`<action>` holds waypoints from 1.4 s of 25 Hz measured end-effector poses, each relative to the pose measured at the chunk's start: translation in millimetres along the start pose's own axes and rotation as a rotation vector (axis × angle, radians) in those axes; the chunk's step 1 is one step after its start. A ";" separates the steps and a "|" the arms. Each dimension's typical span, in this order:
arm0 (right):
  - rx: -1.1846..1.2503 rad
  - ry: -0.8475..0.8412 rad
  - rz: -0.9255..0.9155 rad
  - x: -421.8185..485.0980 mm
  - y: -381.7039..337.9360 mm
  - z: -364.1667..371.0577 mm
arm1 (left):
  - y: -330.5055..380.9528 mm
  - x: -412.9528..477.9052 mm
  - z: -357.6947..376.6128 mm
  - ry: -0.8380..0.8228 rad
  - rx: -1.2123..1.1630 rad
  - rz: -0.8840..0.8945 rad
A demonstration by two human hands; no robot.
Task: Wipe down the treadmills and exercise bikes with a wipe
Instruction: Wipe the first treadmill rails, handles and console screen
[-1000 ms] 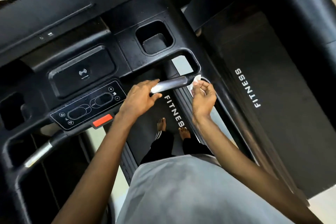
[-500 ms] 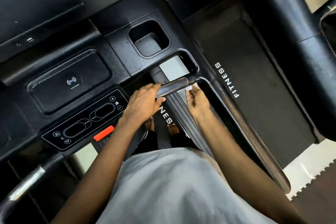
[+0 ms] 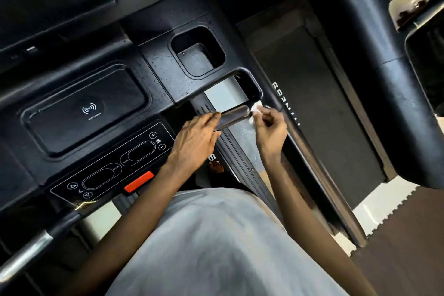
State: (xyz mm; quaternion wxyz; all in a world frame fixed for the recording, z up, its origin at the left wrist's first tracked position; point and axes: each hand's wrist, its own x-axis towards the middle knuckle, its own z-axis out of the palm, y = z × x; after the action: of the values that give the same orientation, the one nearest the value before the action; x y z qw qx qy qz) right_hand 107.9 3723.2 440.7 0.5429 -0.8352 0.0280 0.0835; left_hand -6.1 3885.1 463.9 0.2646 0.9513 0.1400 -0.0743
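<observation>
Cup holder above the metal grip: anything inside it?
The cup holder shows only its bare floor with pale specks; no object. Its far side lies in deep shadow, unreadable.

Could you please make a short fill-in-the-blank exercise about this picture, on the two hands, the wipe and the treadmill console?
1. The right hand pinches a small ____ wipe.
2. The left hand grips the metal bar to the ____ of the wipe.
3. The tab just below the button panel is ____.

Missing words: white; left; red.
</observation>
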 end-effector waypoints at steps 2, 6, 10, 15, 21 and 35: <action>-0.254 -0.053 -0.172 9.2 -11.3 -2.0 | 0.1 0.8 -2.5 -0.015 -0.022 0.001; -0.469 -0.248 -0.282 2.2 -29.9 4.8 | 1.5 3.4 -9.7 -0.032 -0.050 -0.005; -0.462 -0.315 -0.273 -3.9 -27.1 -1.2 | 0.7 -1.2 -15.2 0.043 0.090 0.031; -0.596 -0.352 -0.371 -0.7 -29.8 3.6 | -0.7 -5.9 -15.8 0.018 0.177 -0.026; -0.502 -0.359 -0.441 7.0 -30.6 0.6 | -5.7 -23.5 -28.1 0.054 0.363 -0.109; -0.448 -0.449 -0.554 -10.5 -25.9 16.5 | -40.1 -43.5 -25.9 0.263 0.514 0.081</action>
State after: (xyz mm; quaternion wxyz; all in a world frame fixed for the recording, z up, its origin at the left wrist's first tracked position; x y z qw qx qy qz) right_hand 99.3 3748.4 459.3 0.3423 -0.8696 -0.3355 0.1183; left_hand -57.9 3921.7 476.0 -0.0026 0.9934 0.1114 0.0272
